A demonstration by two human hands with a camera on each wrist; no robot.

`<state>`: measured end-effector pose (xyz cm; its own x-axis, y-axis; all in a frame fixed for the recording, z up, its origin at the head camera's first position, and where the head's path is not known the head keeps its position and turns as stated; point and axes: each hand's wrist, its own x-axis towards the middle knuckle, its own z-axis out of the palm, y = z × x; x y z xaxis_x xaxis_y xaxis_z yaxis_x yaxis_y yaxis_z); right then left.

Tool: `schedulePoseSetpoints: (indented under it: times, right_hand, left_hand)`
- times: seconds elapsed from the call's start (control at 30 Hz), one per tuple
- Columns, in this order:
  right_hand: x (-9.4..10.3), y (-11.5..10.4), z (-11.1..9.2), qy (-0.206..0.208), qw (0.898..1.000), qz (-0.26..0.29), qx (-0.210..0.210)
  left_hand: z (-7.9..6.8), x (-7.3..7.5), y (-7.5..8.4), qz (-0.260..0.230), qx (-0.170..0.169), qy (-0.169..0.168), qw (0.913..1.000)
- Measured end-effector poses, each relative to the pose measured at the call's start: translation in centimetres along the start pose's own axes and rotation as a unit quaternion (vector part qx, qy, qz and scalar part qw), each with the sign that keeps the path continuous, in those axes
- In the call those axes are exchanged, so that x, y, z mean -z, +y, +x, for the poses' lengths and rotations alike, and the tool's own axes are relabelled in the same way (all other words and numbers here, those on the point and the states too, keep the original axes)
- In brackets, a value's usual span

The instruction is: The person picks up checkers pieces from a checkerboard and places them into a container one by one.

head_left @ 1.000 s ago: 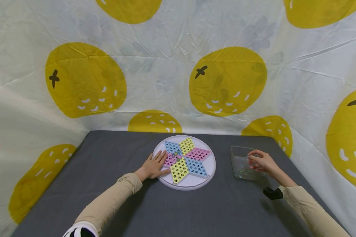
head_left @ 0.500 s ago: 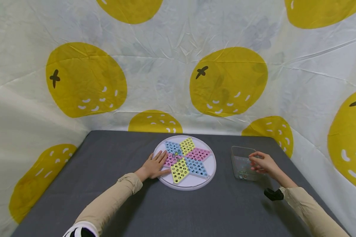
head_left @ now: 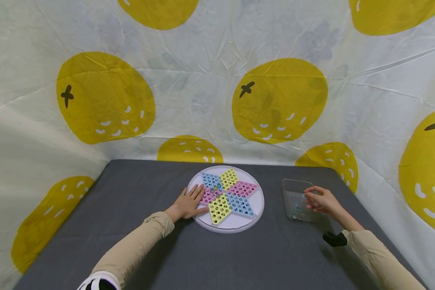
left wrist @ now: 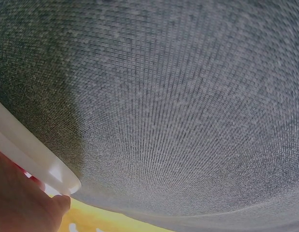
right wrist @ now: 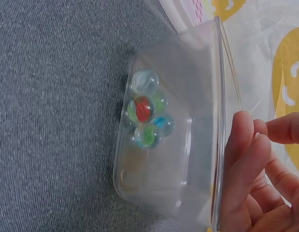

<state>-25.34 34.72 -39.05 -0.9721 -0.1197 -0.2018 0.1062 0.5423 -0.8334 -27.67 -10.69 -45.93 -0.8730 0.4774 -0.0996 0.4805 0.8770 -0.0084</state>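
A round white Chinese checkers board (head_left: 254, 201) has a star of pink, blue and yellow hole fields. My left hand (head_left: 188, 202) lies with spread fingers on its left rim, thumb towards the yellow field. The left wrist view catches part of this hand (left wrist: 26, 205) at the white rim (left wrist: 50, 166). Over the clear plastic box (head_left: 287, 201) hovers my right hand (head_left: 322, 201), its fingers loosely bent, with nothing visible between them. In the right wrist view its fingertips (right wrist: 253, 145) are near the box's rim, and several glass marbles (right wrist: 144, 109) lie at the bottom.
Several small marbles (head_left: 215, 187) sit near the star's centre on the board. A dark grey cloth (head_left: 224, 257) covers the table. Behind and beside it hangs a pale curtain (head_left: 195, 92) printed with yellow fruit.
A bluish marble at my right fingertips is no longer there, and more marbles show in the box. The right hand has shifted slightly right. My left hand stays put.
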Motion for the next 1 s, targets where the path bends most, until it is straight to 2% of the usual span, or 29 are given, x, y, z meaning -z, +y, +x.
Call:
schedulePoseSetpoints:
  times: [0.7,1.0]
  right_hand:
    - [-1.7,-1.7,-0.1,-0.022,1.0,0.007,-0.006]
    - [-2.4,-2.4,-0.1,-0.031,0.999,0.007,0.01]
  left_hand:
    - [0.1,0.1,0.0,0.008,0.001,-0.006,0.9999]
    - [0.0,0.0,0.0,0.005,0.001,-0.005,1.0]
